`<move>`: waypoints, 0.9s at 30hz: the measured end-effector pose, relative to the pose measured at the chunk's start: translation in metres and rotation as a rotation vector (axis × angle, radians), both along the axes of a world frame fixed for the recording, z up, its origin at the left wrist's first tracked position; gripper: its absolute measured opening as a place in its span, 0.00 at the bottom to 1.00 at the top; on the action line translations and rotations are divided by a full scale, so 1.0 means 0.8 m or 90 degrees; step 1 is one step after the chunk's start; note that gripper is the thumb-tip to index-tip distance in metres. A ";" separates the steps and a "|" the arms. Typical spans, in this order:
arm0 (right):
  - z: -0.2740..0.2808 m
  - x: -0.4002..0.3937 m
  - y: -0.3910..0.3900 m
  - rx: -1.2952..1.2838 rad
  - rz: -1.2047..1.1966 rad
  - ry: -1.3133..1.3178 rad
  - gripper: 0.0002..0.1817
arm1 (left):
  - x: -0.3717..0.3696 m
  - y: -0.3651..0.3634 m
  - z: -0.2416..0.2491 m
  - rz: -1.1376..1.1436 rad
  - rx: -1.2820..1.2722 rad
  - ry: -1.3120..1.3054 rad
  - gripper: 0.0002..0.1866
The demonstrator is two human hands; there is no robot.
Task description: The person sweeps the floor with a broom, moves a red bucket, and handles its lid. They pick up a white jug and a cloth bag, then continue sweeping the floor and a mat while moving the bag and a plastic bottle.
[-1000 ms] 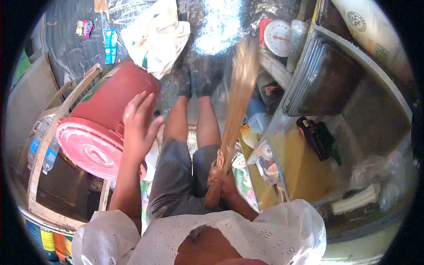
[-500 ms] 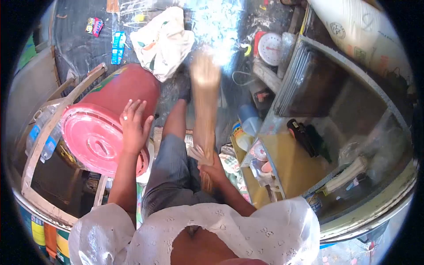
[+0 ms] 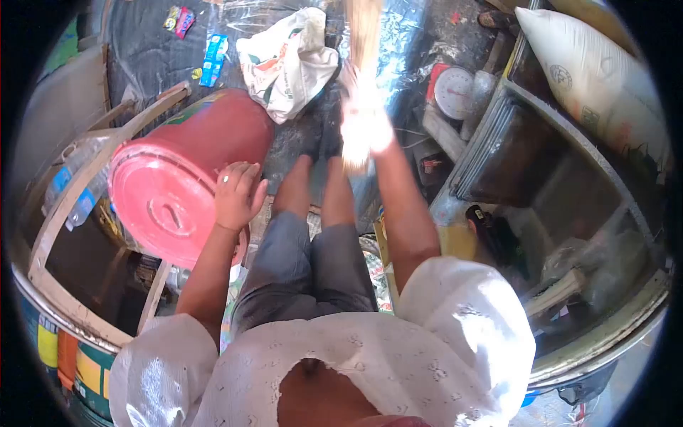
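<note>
My right hand (image 3: 361, 117) is stretched forward and closed around a stick broom (image 3: 364, 35), a pale bundle of thin sticks. Bright light washes out the fingers there, and the broom's far end runs past the top of the view. At the left, a red plastic bucket (image 3: 213, 132) lies tilted over with its pink-red lid (image 3: 160, 206) facing me. My left hand (image 3: 238, 196) lies against the bucket's rim with its fingers extended, wearing a ring and gripping nothing. Just beyond the bucket is a crumpled white printed sack (image 3: 288, 64) on the dark floor covering.
Small wrappers, one blue (image 3: 213, 60) and one pink (image 3: 183, 23), lie on the floor. A dial scale (image 3: 454, 92) stands at the right, beside a glass-fronted case (image 3: 569, 164). Behind it leans a full white sack (image 3: 594, 71). A wooden frame (image 3: 53, 235) borders the left.
My right hand has swung the broom forward from near my lap to well past my knees. My left hand stays by the bucket's rim. The view has shifted slightly.
</note>
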State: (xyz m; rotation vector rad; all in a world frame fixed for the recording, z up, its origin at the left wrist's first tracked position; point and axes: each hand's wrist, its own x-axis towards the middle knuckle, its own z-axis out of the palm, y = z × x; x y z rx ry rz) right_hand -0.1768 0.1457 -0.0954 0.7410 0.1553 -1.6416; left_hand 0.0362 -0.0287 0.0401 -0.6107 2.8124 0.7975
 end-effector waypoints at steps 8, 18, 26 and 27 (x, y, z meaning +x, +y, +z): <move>0.172 0.157 0.101 0.424 0.322 0.090 0.15 | 0.001 0.004 -0.005 0.004 -0.017 0.019 0.17; 0.055 -0.054 0.004 0.341 0.133 0.654 0.23 | -0.056 0.015 -0.054 0.243 -0.079 -0.094 0.21; 0.176 0.149 0.085 0.599 -0.014 0.054 0.15 | -0.190 0.015 -0.297 0.229 -0.076 -0.318 0.40; 0.159 0.139 0.086 0.578 -0.114 -0.096 0.15 | -0.188 0.014 -0.313 0.107 -0.121 -0.335 0.36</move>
